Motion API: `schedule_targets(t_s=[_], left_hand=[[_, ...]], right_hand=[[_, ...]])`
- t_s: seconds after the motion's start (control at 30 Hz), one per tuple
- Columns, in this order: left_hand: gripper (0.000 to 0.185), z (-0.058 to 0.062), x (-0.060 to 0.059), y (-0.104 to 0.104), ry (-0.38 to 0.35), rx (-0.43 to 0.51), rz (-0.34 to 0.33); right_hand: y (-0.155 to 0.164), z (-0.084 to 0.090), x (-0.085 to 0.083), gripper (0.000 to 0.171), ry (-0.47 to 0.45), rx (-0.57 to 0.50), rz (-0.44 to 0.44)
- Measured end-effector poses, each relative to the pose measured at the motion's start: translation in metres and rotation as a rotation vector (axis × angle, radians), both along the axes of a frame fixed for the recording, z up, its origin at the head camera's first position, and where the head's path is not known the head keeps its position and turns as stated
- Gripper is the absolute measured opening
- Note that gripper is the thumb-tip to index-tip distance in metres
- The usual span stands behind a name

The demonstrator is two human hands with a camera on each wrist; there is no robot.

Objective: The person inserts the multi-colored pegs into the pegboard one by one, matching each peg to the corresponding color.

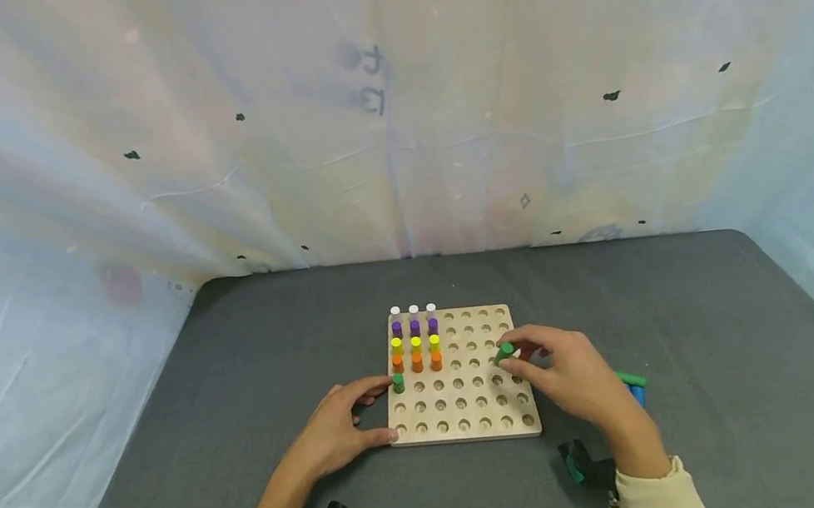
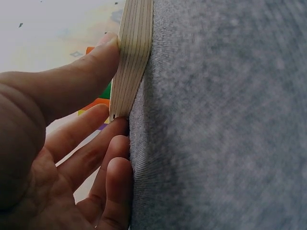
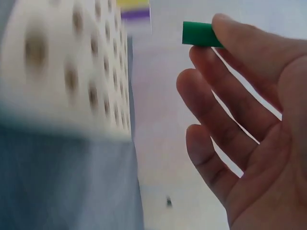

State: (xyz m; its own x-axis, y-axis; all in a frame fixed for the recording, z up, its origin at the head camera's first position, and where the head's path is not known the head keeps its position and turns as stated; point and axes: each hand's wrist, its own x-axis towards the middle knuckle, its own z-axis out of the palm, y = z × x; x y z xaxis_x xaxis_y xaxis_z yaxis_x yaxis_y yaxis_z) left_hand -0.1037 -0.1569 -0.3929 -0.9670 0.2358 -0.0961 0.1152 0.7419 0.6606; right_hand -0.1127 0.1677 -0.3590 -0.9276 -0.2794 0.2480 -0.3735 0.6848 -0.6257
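A square wooden pegboard (image 1: 470,403) lies on the table with short coloured pegs standing in its left columns. Against its left edge rests my left hand (image 1: 340,429), thumb at the near corner and index fingertip by a standing green peg (image 1: 398,384). The left wrist view shows those fingers spread, the tips touching the board's layered side (image 2: 133,52). My right hand (image 1: 567,370) pinches another green peg (image 1: 504,352) between thumb and index finger above the right part of the board. In the right wrist view this held peg (image 3: 197,34) points toward the board, apart from its holes.
White, purple, yellow and orange pegs (image 1: 417,363) stand in three columns at the board's far left. Beyond my right wrist lie a loose green peg (image 1: 631,379) and blue pegs (image 1: 638,395), partly hidden. A pale patterned cloth (image 1: 441,158) hangs behind the grey table (image 1: 274,344).
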Motion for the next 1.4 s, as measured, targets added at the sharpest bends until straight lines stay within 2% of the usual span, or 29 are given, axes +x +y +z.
schedule_targets(t_s=[0.17,0.47,0.73,0.97,1.2,1.4], left_hand=[[0.067,0.000,-0.001,0.000,-0.010,-0.015,0.019],[0.066,0.002,0.001,0.002,-0.023,-0.009,0.012],[0.067,-0.003,0.000,0.003,-0.018,0.018,0.002],[0.067,-0.002,-0.003,0.002,-0.037,0.004,0.030],[0.068,0.000,0.000,-0.001,-0.029,-0.003,0.034],[0.067,0.001,0.000,0.000,-0.025,-0.023,0.017]], right_hand=[[-0.040,-0.001,-0.001,0.023,-0.034,-0.014,0.075],[-0.083,-0.004,-0.006,0.021,-0.060,-0.035,0.098],[-0.095,-0.012,-0.011,0.020,-0.047,0.042,0.116],[-0.100,-0.018,-0.016,0.020,-0.041,0.099,0.126],[-0.105,-0.018,-0.017,0.021,-0.017,0.168,0.117],[-0.109,-0.016,-0.012,0.021,-0.017,0.216,0.046]])
